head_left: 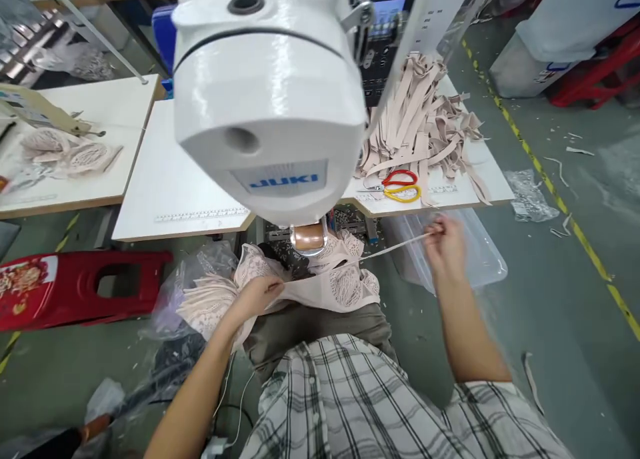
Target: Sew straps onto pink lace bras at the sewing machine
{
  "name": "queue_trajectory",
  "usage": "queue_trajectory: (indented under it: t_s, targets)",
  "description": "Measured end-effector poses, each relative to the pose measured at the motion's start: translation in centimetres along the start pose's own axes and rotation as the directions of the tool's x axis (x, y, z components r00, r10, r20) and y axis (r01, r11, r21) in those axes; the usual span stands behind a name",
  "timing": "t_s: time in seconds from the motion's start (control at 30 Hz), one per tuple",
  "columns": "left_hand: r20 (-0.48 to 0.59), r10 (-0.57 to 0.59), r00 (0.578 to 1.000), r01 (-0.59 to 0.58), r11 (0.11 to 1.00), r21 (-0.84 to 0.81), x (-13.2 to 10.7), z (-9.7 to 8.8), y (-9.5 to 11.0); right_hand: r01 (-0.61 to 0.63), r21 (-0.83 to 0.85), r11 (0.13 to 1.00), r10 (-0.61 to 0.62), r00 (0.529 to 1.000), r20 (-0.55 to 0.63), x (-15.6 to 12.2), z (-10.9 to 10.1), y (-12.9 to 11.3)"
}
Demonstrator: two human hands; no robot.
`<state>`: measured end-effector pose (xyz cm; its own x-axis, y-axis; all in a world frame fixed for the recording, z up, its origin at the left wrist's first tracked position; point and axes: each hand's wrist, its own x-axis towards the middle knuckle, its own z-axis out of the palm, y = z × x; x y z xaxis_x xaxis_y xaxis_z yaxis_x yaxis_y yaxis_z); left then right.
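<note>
A beige lace bra [346, 288] lies across my lap, just below the head of the white sewing machine [270, 105]. My left hand [256, 297] pinches the bra's band at its left end. Out to the right, my right hand [444, 247] is closed on the end of a thin pale strip [395, 247], which runs taut down to the bra. More beige lace pieces [213, 302] are bunched beside my left hand. Another lace cup [327, 252] shows under the machine head, partly hidden by it.
A pile of beige straps [420, 125] covers the table's right side, with red-and-yellow scissors [400, 186] at its front. Below stands a clear plastic bin [480, 245]. A red stool [75, 289] is at left. Another machine [40, 109] stands on the neighbouring table.
</note>
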<state>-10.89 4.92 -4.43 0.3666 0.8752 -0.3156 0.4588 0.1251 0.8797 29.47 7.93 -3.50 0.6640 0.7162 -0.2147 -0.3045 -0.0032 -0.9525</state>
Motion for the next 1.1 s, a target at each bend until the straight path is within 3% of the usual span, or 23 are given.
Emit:
queue_trajectory:
  t_s: [0.07, 0.17, 0.27, 0.33, 0.43, 0.5, 0.57, 0.6, 0.73, 0.87, 0.97, 1.1]
  targets:
    - [-0.15, 0.02, 0.989, -0.012, 0.998, 0.055, 0.0, -0.8, -1.2, 0.085, -0.024, 0.996, -0.086, 0.994, -0.064, 1.7, -1.9, -1.8]
    - [-0.395, 0.049, 0.917, -0.016, 0.996, 0.086, 0.8, -0.3, -2.4, 0.166, -0.074, 0.983, -0.173, 0.98, -0.096, 3.3, -3.2, -3.7]
    - [-0.557, 0.075, 0.827, -0.034, 0.996, 0.083, 1.7, 1.5, -2.3, 0.229, -0.13, 0.965, -0.239, 0.969, -0.061, 2.5, -2.1, -3.3]
    - [-0.589, 0.109, 0.801, -0.063, 0.993, 0.097, 2.1, 2.7, -1.4, 0.237, -0.176, 0.956, -0.237, 0.971, 0.02, 0.1, -0.3, -1.9]
    - [-0.52, 0.185, 0.834, -0.134, 0.982, 0.136, 2.0, 3.9, 1.2, 0.202, -0.297, 0.933, -0.11, 0.948, 0.3, -5.2, 2.7, 0.6]
    - [-0.401, 0.271, 0.875, -0.221, 0.961, 0.166, 1.5, 4.0, 3.4, 0.343, -0.421, 0.839, -0.026, 0.8, 0.599, -8.7, 4.4, 1.4]
    - [-0.258, 0.365, 0.894, -0.325, 0.927, 0.186, 0.8, 3.8, 5.6, 0.467, -0.43, 0.773, 0.039, 0.641, 0.766, -11.3, 5.5, 1.3]
    - [-0.207, 0.39, 0.897, -0.355, 0.916, 0.189, 0.4, 3.6, 6.6, 0.499, -0.421, 0.757, 0.061, 0.588, 0.806, -12.2, 5.9, 1.0]
    - [-0.124, 0.393, 0.911, -0.359, 0.905, 0.227, -0.8, 3.1, 8.7, 0.497, -0.446, 0.745, 0.176, 0.499, 0.849, -13.5, 6.8, -0.3]
    - [-0.075, 0.404, 0.912, -0.377, 0.896, 0.233, -1.0, 3.0, 8.5, 0.462, -0.476, 0.748, 0.296, 0.409, 0.863, -13.6, 7.4, -0.9]
    - [-0.017, 0.333, 0.943, -0.328, 0.934, 0.145, -0.8, 2.6, 8.3, 0.449, -0.483, 0.751, 0.32, 0.393, 0.862, -13.6, 7.6, -1.2]
    - [0.025, 0.259, 0.966, -0.26, 0.964, 0.049, -0.6, 2.0, 8.2, 0.451, -0.493, 0.744, 0.316, 0.411, 0.855, -13.5, 7.5, -1.3]
